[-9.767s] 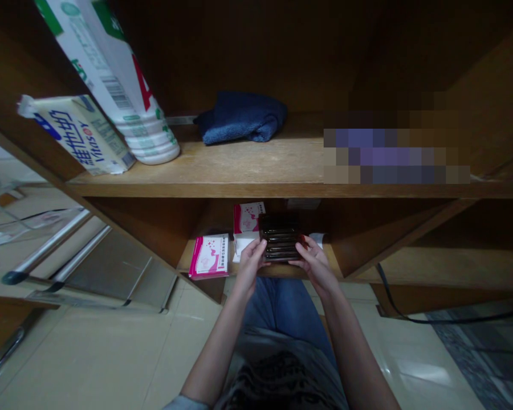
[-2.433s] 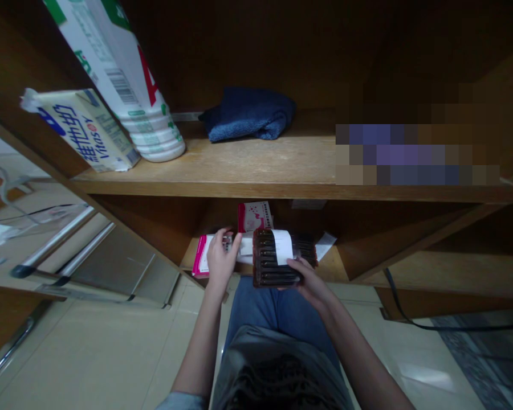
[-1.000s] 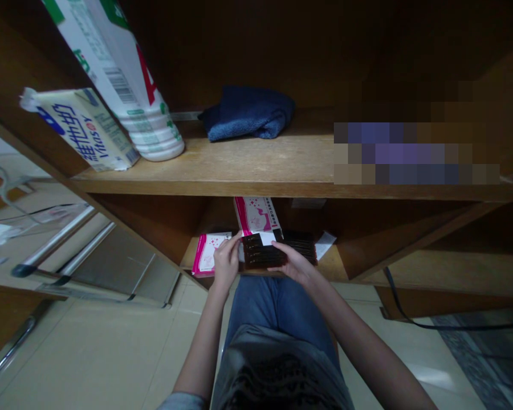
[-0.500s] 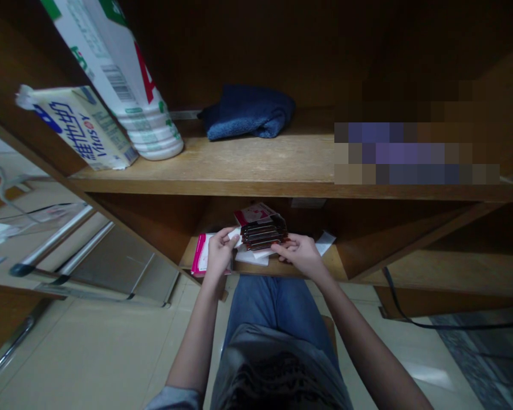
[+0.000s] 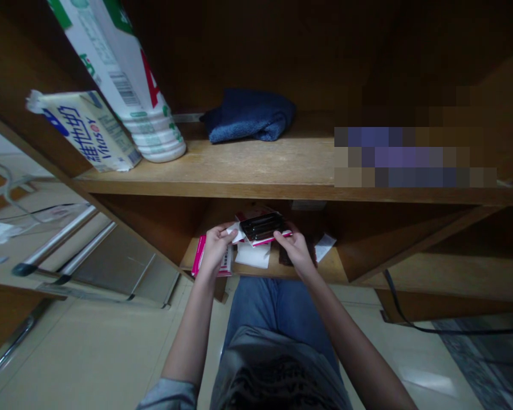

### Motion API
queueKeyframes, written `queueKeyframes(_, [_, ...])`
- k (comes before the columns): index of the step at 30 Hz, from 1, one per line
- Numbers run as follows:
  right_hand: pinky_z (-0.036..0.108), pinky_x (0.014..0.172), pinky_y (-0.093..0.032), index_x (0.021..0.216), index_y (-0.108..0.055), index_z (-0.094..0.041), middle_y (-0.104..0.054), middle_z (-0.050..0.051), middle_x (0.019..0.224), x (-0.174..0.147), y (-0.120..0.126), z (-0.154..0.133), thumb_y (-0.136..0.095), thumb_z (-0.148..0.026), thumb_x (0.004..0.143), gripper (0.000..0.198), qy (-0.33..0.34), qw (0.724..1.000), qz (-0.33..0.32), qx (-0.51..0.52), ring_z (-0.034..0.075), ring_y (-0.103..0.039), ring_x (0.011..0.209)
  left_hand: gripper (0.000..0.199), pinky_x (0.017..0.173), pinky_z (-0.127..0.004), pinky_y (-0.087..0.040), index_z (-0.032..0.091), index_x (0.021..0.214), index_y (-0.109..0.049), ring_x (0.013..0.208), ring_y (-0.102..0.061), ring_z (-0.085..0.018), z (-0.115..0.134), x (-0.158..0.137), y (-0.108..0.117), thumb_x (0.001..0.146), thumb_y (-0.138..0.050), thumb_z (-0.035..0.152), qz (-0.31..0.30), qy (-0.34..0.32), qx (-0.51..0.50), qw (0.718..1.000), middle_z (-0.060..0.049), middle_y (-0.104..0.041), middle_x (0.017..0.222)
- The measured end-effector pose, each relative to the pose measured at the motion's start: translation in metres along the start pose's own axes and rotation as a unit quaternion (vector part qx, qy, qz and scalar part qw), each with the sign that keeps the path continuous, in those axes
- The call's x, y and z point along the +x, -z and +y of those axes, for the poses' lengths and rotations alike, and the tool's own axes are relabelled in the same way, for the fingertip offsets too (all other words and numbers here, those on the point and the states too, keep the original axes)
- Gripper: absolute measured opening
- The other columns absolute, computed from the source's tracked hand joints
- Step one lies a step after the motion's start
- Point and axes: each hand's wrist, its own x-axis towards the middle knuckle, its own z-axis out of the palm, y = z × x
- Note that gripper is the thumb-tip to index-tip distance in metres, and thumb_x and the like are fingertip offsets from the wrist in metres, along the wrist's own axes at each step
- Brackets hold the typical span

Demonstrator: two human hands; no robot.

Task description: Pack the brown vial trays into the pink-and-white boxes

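From where I stand, the change is in the right hand point(image 5: 297, 247): half a second ago its fingers had the end of the dark ampoule tray point(image 5: 261, 226), and now they pinch the pink edge of the box point(image 5: 265, 241), thumb on top. The left hand point(image 5: 214, 246) stays on the other side, thumb and fingers closed on a white flap point(image 5: 236, 232). Less of the dark row shows than a moment ago — the tray looks to be partly within the box, between the two hands, over the lower shelf point(image 5: 336, 270). That suggests the fitting is well along but unfinished; how deep the tray sits I can't tell. A second dark tray point(image 5: 285, 254) lies behind the right wrist, with a white paper point(image 5: 253, 255) on the shelf between the hands and another pink box point(image 5: 199, 254) by the left.
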Motion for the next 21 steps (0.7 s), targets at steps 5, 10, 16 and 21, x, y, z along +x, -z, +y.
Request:
queueKeyframes(5, [0.036, 0.083, -0.048, 0.090, -0.063, -0.017, -0.069, 0.006, 0.092, -0.002, -0.010, -0.002, -0.070, -0.036, 0.066, 0.032, 0.049, 0.990, 0.122, -0.052, 0.022, -0.064, 0.087, 0.037, 0.052, -0.021, -0.044, 0.009, 0.092, -0.066, 0.054, -0.060, -0.013, 0.005, -0.002, -0.004, 0.059, -0.073, 0.024, -0.004, -0.022, 0.024, 0.999, -0.004, -0.069, 0.066])
queueKeyframes(10, [0.031, 0.068, -0.052, 0.086, -0.066, -0.018, -0.066, 0.007, 0.094, -0.010, -0.019, -0.001, -0.068, -0.032, 0.067, 0.023, 0.067, 0.993, 0.087, -0.040, 0.020, -0.064, 0.081, 0.032, 0.049, -0.019, -0.040, 0.010, 0.093, -0.064, 0.052, -0.057, -0.012, 0.000, 0.003, -0.004, 0.065, -0.067, 0.025, 0.011, -0.072, 0.066, 0.995, 0.000, -0.065, 0.059])
queueKeyframes(16, [0.032, 0.070, -0.052, 0.080, -0.068, -0.020, -0.062, 0.006, 0.091, -0.019, -0.017, 0.016, -0.067, -0.029, 0.067, 0.015, 0.081, 0.987, 0.077, -0.112, 0.020, -0.061, 0.083, 0.031, 0.055, -0.020, -0.043, 0.013, 0.094, -0.061, 0.062, -0.061, -0.013, -0.017, 0.007, 0.001, 0.068, -0.066, 0.027, 0.033, -0.108, 0.066, 0.991, -0.002, -0.068, 0.070])
queueKeyframes(21, [0.027, 0.063, -0.052, 0.069, -0.062, -0.019, -0.047, 0.008, 0.124, -0.032, -0.015, 0.030, -0.067, -0.030, 0.066, 0.012, 0.043, 0.995, 0.047, -0.074, 0.022, -0.056, 0.102, 0.027, 0.060, -0.022, -0.045, 0.014, 0.081, -0.058, 0.063, -0.062, -0.013, -0.031, -0.002, 0.005, 0.065, -0.070, 0.032, 0.053, -0.075, 0.058, 0.994, -0.003, -0.069, 0.072])
